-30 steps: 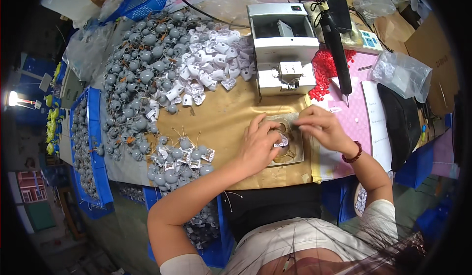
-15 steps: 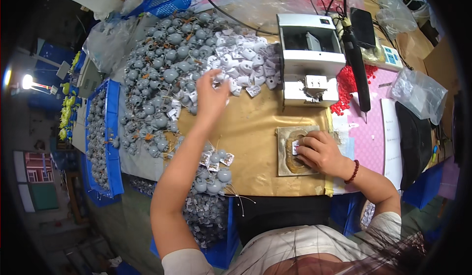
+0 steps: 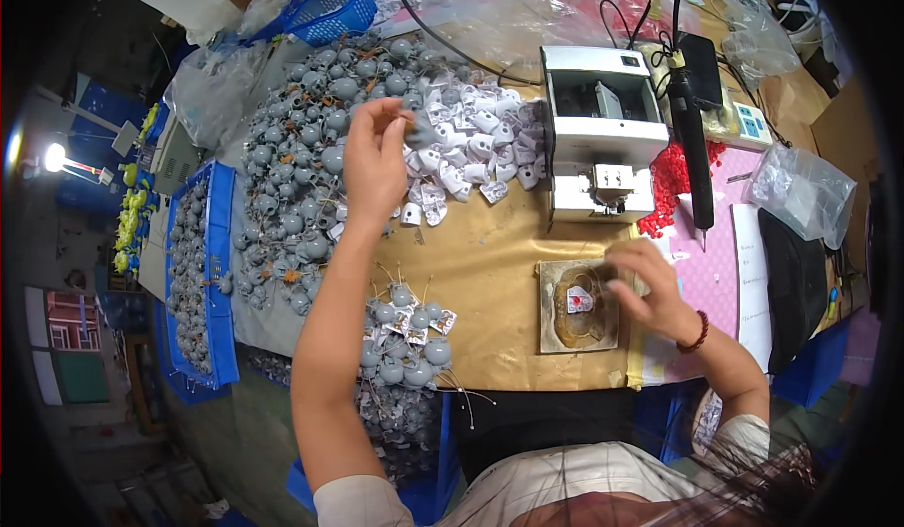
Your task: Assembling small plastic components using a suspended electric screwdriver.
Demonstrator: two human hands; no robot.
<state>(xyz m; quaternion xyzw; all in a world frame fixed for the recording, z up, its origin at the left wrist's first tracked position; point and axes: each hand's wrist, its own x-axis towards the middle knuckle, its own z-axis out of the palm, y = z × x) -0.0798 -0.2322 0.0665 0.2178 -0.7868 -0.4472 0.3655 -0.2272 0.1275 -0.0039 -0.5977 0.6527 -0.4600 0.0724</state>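
My left hand (image 3: 375,162) is raised at the border of two piles, its thumb and fingers pinched on a small grey rounded part (image 3: 420,133) with an orange bit beside it, blurred by motion. Grey ball-shaped parts (image 3: 311,131) lie under and left of it, and white plastic housings (image 3: 471,136) to its right. Just off the right edge of a square block fixture (image 3: 556,339), my right hand (image 3: 656,291) has its fingers apart and holds nothing. Within the fixture's brownish oval ring sits a white housing with a red piece (image 3: 578,300) at its middle.
Beyond the fixture stands a white machine (image 3: 603,131). A black electric screwdriver (image 3: 690,150) hangs beside it, over red small parts (image 3: 670,178). A cluster of wired grey parts (image 3: 405,339) lies at the table's front edge; a blue tray (image 3: 221,273) is at left.
My right hand has lifted off the fixture toward the right, uncovering the housing with the red piece. My left hand has shifted left and now pinches a grey part.
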